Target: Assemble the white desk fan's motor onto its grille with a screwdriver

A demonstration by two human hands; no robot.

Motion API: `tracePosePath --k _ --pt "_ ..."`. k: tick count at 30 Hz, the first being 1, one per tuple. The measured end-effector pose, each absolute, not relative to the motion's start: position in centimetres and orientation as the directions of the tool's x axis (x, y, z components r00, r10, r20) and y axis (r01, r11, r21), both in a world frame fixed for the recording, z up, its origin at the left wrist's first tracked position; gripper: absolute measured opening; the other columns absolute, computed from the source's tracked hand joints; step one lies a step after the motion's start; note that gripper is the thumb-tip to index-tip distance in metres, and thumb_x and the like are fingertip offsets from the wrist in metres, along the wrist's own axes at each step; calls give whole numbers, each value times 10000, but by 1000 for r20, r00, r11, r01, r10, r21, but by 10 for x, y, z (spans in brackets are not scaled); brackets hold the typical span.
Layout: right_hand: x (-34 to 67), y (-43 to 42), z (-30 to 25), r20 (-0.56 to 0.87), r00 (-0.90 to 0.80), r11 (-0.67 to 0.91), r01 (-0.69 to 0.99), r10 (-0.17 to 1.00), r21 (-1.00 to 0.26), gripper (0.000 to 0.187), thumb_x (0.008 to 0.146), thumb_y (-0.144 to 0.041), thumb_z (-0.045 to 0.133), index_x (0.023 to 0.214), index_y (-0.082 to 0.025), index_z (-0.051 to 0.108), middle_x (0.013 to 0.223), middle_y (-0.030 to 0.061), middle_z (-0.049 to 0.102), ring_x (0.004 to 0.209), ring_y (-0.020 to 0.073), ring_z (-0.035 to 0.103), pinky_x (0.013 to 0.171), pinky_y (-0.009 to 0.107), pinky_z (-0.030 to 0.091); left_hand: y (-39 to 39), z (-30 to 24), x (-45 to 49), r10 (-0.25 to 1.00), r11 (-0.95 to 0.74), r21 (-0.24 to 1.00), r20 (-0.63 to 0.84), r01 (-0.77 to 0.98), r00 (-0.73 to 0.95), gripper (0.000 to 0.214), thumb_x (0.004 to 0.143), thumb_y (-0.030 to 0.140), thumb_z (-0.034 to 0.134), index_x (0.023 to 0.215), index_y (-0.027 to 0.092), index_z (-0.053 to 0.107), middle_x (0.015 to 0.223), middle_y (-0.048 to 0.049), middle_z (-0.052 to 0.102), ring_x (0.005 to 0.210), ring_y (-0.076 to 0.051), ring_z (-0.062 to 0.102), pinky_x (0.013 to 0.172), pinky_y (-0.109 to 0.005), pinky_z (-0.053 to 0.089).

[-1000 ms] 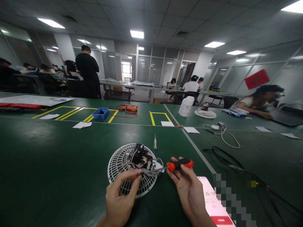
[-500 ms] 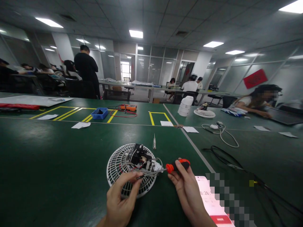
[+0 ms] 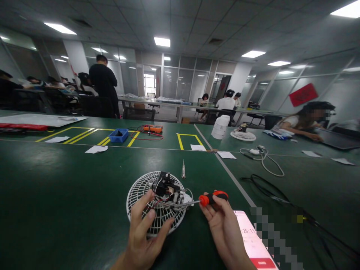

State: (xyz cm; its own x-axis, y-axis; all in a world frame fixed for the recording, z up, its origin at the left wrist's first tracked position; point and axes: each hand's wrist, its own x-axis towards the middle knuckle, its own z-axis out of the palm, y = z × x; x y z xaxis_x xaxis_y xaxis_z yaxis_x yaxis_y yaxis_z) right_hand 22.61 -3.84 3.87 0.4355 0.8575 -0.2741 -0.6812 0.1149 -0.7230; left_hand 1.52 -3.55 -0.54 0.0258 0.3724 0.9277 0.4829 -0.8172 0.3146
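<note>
My right hand [image 3: 222, 221] is closed around the red and black handle of a screwdriver [image 3: 213, 197], whose metal shaft points left across the fan assembly. Spread fingers of my left hand [image 3: 146, 228] hover over the near left part of a round white fan grille [image 3: 135, 191], holding nothing. On the grille sits a black motor unit [image 3: 164, 183] with white and red wires and a pale cable around it. I cannot tell whether the left fingertips touch the wires. A small clear-handled screwdriver [image 3: 183, 170] lies on the table just beyond the grille.
Beside my right hand lies a lit phone [image 3: 253, 240]. Black cable [image 3: 270, 193] and a white cord [image 3: 271, 165] spread to the right. Farther back are a blue bin [image 3: 118, 135], an orange meter [image 3: 152, 128], a white cylindrical part [image 3: 220, 127] and another grille [image 3: 243, 135]. A person leans at the right.
My left hand has let go of the screwdriver's tip end, and its fingers have spread apart. The screwdriver in my right hand has shifted slightly right.
</note>
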Motion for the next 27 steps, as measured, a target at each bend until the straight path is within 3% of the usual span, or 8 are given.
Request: tracePosePath --k 2,5,7,11,17,22,27 --pt "232 -36 41 -296 481 155 -697 825 -700 433 551 -200 898 859 -208 594 801 51 767 793 213 749 784 347 634 -32 -4 13 369 -787 286 928 547 44 1048 750 71 807 1577 343 224 1644 -116 299 1415 -320 476 1105 -541 508" --pt "240 -33 43 -323 542 204 -701 776 -684 361 594 -153 844 829 -212 576 782 41 761 820 214 753 824 381 637 -22 -1 11 472 -708 313 876 634 95 949 840 200 756 1595 285 187 1663 -156 241 1502 -365 335 1169 -629 396" --pt "243 -31 43 -337 556 211 -702 760 -680 334 618 -135 815 828 -214 567 782 40 761 830 213 755 845 396 635 -15 0 12 581 -634 363 806 683 111 877 899 301 695 1599 260 168 1657 -167 255 1511 -367 312 1176 -638 379" --pt "241 -31 39 -332 557 208 -694 762 -689 373 596 -131 819 839 -220 550 773 32 759 814 225 763 841 410 638 -6 -3 12 761 -508 459 635 729 132 774 952 418 604 1580 248 185 1550 -144 435 1414 -312 455 1146 -566 445" --pt "236 -32 33 -307 564 216 -677 766 -704 474 563 -132 853 882 -238 518 785 8 757 822 233 771 830 404 640 -7 -7 6 696 -477 436 718 763 24 560 943 448 599 1403 197 403 1276 -132 558 1182 -285 563 997 -499 534" --pt "233 -33 33 -314 545 187 -677 777 -712 495 582 -142 853 912 -250 500 799 -10 755 833 234 773 841 414 638 -6 -4 -6 695 -476 435 719 764 24 453 959 386 562 1342 191 422 1173 -103 560 1078 -251 585 940 -449 541" --pt "224 -34 30 -338 515 157 -698 788 -698 503 574 -144 869 929 -232 523 818 26 768 845 241 773 838 397 636 -6 0 -9 710 -491 455 703 743 38 437 960 365 551 1342 201 416 1172 -93 558 1071 -238 596 938 -428 537"
